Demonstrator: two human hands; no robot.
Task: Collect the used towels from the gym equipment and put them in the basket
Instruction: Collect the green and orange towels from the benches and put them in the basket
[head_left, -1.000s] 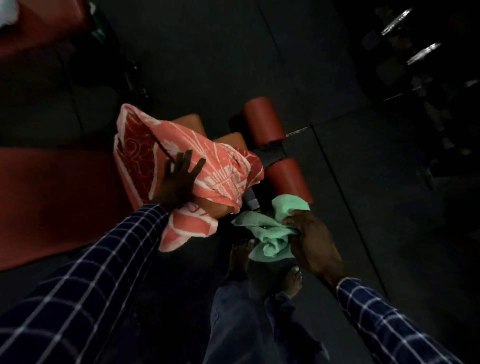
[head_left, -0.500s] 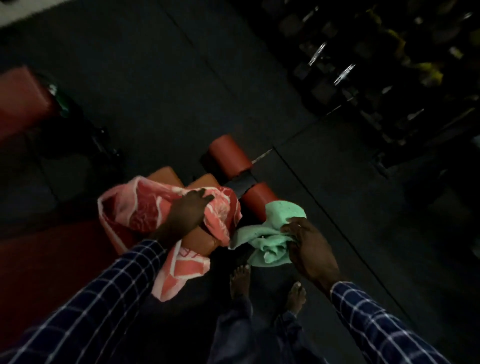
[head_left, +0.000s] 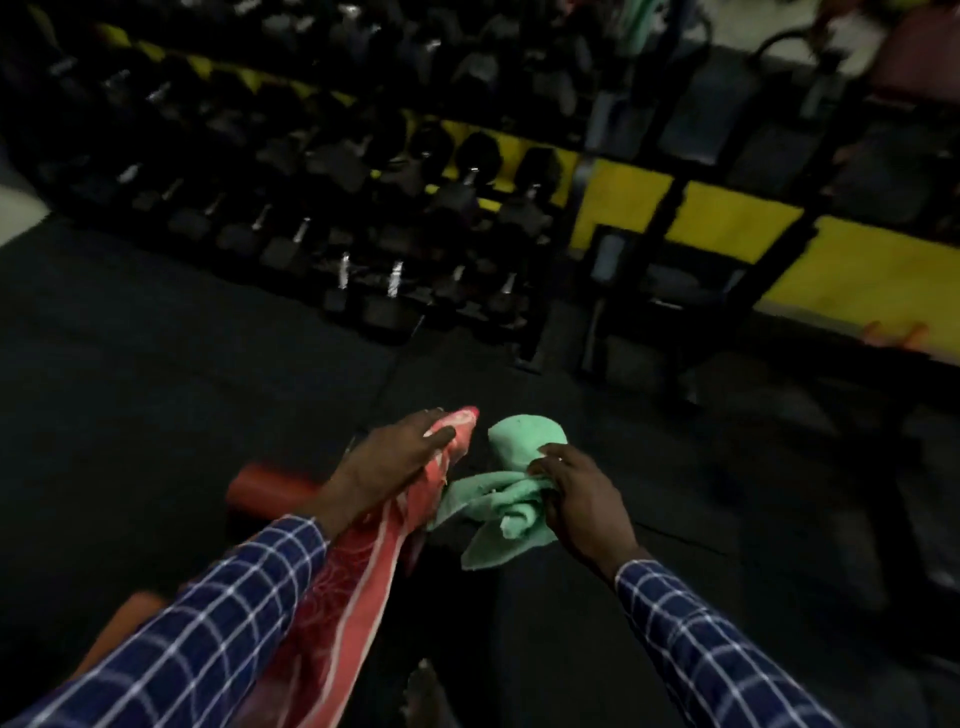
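Dark rubber floor (head_left: 156, 415) fronts a dumbbell rack (head_left: 332, 171).

The red towel (head_left: 363, 561) is thin printed cloth, matt. The green towel (head_left: 498, 509) is soft, fuzzy cloth. The dumbbells (head_left: 395, 278) have bright metal handles and dull black heads. The floor (head_left: 156, 415) is dark and matt.

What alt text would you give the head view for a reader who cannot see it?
A person's left hand grips a red patterned towel, the right hand a green towel, over dark floor; a dumbbell rack stands ahead.
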